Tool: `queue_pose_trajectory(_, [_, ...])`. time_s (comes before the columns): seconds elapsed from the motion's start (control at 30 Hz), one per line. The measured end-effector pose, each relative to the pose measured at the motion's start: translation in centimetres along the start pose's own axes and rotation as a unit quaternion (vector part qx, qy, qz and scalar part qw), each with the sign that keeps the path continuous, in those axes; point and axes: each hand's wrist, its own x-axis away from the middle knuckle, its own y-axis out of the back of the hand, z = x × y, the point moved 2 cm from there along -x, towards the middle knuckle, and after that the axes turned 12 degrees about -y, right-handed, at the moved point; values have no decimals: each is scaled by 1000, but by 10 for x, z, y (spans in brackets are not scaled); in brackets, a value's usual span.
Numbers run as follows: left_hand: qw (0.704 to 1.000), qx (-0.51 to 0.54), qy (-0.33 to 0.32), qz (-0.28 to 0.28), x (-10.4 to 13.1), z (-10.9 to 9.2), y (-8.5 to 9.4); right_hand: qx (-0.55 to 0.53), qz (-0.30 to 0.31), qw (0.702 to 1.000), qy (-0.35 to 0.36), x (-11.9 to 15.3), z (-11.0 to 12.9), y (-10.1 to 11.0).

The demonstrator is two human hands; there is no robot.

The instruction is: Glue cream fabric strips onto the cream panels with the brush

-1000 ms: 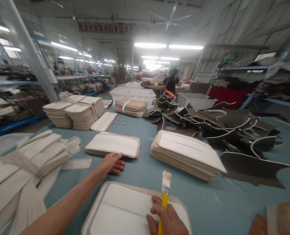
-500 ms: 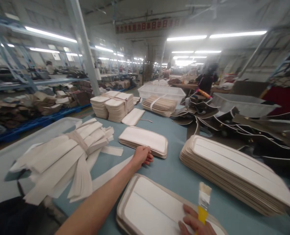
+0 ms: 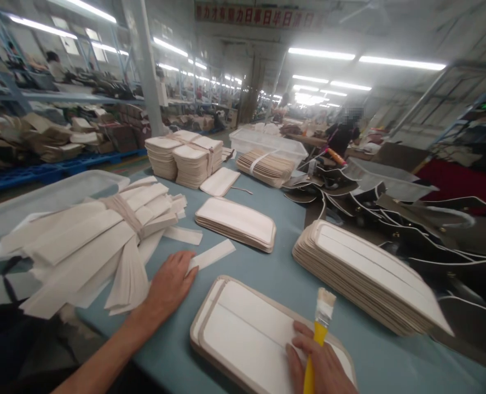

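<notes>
My left hand is on a white strip lying on the table, its fingers and thumb closed about the strip's near part. One end of the strip sticks out beyond the fingertips. In my right hand is a paintbrush with a yellow handle, bristles pointing up. Fingers of that same hand rest on a small stack of white panels with beige edging. Beyond the left hand lies a low stack of smaller white panels. Left of it is a tied bundle of pale strips.
On the right stands a tall stack of long panels, beside dark pieces with white edging. Strapped panel stacks and a clear plastic bin are at the table's far side. A person is in the background.
My left hand has drawn back from the low panel stack, toward me and to the left, onto the white strip. My right hand keeps the paintbrush over the near stack. The view has tilted slightly.
</notes>
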Motion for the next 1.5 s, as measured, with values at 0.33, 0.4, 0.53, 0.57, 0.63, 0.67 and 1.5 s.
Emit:
queue_pose_trajectory(0.33, [986,-154,-21,66,30,1,-1,7,56,998,28,-10,-4,8])
queue_pose_trajectory(0.4, [983,-163,-21,78,40,-1,0,6,64,998,11,-10,-3,8])
queue_pose_trajectory(0.53, [979,-177,-20,96,53,-1,7,-3,71,997,-26,-11,0,10])
queue_pose_trajectory(0.57, [979,-180,-18,98,54,0,9,-5,74,997,-30,-11,1,10])
queue_pose_trajectory(0.63, [978,-180,-16,105,54,1,14,-7,80,996,-38,-12,2,11])
queue_pose_trajectory(0.67, [978,-178,-15,109,54,2,15,-10,82,996,-44,-12,2,12])
queue_pose_trajectory(1.5, [985,-122,107,63,-5,-4,54,-100,69,982,-142,-6,29,31])
